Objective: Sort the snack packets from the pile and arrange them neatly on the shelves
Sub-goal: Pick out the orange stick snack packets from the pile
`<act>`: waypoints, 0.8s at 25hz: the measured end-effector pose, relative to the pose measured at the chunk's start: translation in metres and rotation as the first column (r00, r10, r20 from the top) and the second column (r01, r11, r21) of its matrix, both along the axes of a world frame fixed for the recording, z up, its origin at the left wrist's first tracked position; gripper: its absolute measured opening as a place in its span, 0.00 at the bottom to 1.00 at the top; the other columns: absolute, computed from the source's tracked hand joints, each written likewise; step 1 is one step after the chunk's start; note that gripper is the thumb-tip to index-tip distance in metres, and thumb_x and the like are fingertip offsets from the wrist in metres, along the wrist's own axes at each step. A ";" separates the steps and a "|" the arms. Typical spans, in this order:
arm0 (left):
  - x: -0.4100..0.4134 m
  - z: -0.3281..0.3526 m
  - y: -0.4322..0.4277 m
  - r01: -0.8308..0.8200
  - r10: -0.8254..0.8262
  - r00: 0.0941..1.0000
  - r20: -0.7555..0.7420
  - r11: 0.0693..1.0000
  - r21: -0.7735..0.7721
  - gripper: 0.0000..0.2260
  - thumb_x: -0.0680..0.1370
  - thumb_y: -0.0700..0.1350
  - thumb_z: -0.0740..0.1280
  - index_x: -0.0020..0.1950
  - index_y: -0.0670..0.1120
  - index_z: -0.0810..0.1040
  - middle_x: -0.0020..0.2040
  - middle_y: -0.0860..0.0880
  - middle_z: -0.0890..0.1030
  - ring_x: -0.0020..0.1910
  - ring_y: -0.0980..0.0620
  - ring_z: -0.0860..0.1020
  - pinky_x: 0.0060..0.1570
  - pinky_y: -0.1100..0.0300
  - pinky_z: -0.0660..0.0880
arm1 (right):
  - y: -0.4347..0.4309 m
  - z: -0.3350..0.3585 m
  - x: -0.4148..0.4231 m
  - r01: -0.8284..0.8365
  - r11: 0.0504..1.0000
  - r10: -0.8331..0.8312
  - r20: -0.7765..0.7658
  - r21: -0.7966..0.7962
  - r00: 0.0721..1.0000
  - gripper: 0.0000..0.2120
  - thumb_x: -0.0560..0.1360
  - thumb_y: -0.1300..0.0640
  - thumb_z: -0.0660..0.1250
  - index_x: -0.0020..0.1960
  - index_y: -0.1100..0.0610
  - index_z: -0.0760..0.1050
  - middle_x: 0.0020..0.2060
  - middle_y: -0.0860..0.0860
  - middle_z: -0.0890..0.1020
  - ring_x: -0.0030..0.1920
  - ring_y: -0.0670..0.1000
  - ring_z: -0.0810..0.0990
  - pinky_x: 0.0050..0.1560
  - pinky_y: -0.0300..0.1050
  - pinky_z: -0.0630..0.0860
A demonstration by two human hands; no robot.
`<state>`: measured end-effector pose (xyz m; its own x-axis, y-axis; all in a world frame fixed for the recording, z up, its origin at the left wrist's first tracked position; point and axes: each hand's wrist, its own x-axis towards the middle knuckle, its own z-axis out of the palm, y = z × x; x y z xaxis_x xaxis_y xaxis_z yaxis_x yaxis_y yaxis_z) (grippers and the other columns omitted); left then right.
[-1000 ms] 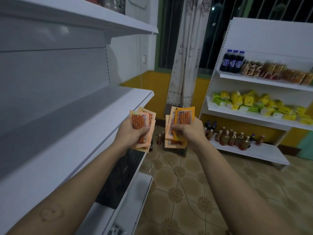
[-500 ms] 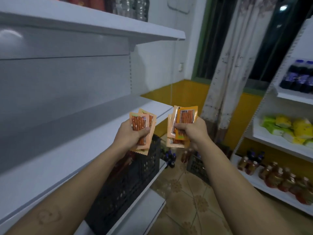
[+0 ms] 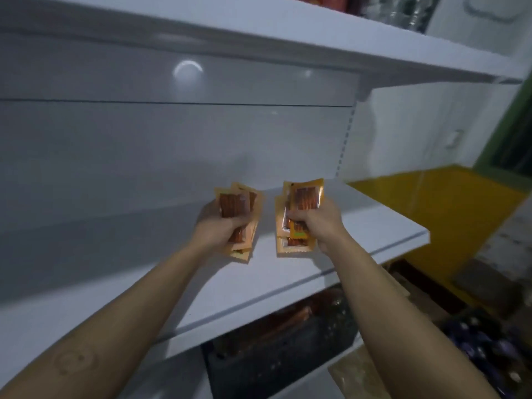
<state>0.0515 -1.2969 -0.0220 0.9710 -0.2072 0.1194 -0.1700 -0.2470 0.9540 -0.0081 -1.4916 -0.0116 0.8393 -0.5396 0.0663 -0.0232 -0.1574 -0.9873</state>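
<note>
White flat shelf board (image 3: 359, 226): smooth painted coat, looks like sheet metal, low sheen. Pale grey flat back panel (image 3: 144, 139), 10 o'clock: smooth, glossy enough to mirror a round lamp glare. White upper shelf board (image 3: 259, 33), 12 o'clock: same smooth coat. Orange rectangular film snack packets (image 3: 233, 203) in left hand (image 3: 220, 226), and second fan of orange film packets (image 3: 305, 197) in right hand (image 3: 319, 223): shiny plastic film, clear windows over reddish-brown sticks, bottom edges look crimped. Black latticed plastic crate (image 3: 273, 367), 6 o'clock: matt, blurred. Mustard-yellow painted wall (image 3: 449, 220), 3 o'clock: flat, matt.
</note>
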 end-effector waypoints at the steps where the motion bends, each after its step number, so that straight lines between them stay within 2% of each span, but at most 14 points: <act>1: 0.013 -0.002 0.009 -0.026 0.026 1.000 -0.009 1.000 -0.001 0.08 0.72 0.45 0.76 0.47 0.49 0.79 0.46 0.46 0.84 0.45 0.48 0.82 0.48 0.55 0.77 | 0.008 0.001 0.019 -0.039 0.999 0.039 -0.001 -0.013 0.999 0.13 0.65 0.71 0.75 0.43 0.56 0.81 0.36 0.50 0.85 0.36 0.49 0.84 0.38 0.44 0.79; 5: 0.047 -0.010 0.031 -0.079 0.078 0.996 -0.048 0.996 -0.032 0.10 0.73 0.45 0.76 0.51 0.46 0.79 0.48 0.45 0.83 0.42 0.50 0.81 0.44 0.58 0.76 | 0.032 -0.004 0.081 -0.157 0.985 0.154 -0.039 -0.071 0.987 0.11 0.63 0.69 0.76 0.40 0.56 0.81 0.38 0.52 0.86 0.42 0.56 0.85 0.48 0.55 0.82; 8: 0.061 -0.019 0.042 -0.152 0.151 0.988 -0.044 0.988 -0.013 0.10 0.73 0.43 0.75 0.52 0.44 0.79 0.47 0.45 0.82 0.44 0.49 0.80 0.44 0.58 0.75 | 0.047 -0.009 0.117 -0.253 0.955 0.237 -0.111 -0.158 0.965 0.11 0.64 0.65 0.78 0.44 0.56 0.81 0.41 0.54 0.85 0.44 0.57 0.85 0.51 0.58 0.81; 12: 0.080 -0.027 0.048 -0.272 0.271 0.961 -0.055 0.962 -0.011 0.08 0.74 0.42 0.75 0.50 0.46 0.79 0.45 0.47 0.81 0.44 0.50 0.79 0.40 0.61 0.73 | 0.051 -0.019 0.155 -0.329 0.940 0.315 -0.141 -0.094 0.939 0.15 0.62 0.63 0.80 0.47 0.57 0.81 0.43 0.54 0.85 0.45 0.57 0.85 0.51 0.60 0.81; 15: 0.092 -0.032 0.042 -0.342 0.342 0.938 -0.064 0.940 0.015 0.08 0.74 0.42 0.75 0.51 0.45 0.80 0.46 0.46 0.81 0.46 0.49 0.80 0.44 0.59 0.74 | 0.047 -0.025 0.179 -0.385 0.920 0.366 -0.196 -0.072 0.910 0.20 0.57 0.60 0.81 0.47 0.56 0.82 0.43 0.55 0.85 0.44 0.58 0.85 0.49 0.61 0.81; 20: 0.109 -0.035 0.016 -0.444 0.450 0.889 -0.086 0.892 0.084 0.13 0.74 0.45 0.75 0.56 0.42 0.81 0.48 0.46 0.81 0.48 0.48 0.79 0.43 0.62 0.70 | 0.027 -0.030 0.203 -0.461 0.884 0.435 -0.221 -0.082 0.873 0.17 0.59 0.64 0.81 0.46 0.57 0.82 0.42 0.55 0.86 0.44 0.58 0.85 0.49 0.60 0.82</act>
<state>0.1604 -1.2805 -0.0569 0.9685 0.2482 0.0175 0.0680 -0.3313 0.9411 0.1947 -1.4642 -0.0414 0.9919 -0.1006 -0.0771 -0.1056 -0.3203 -0.9414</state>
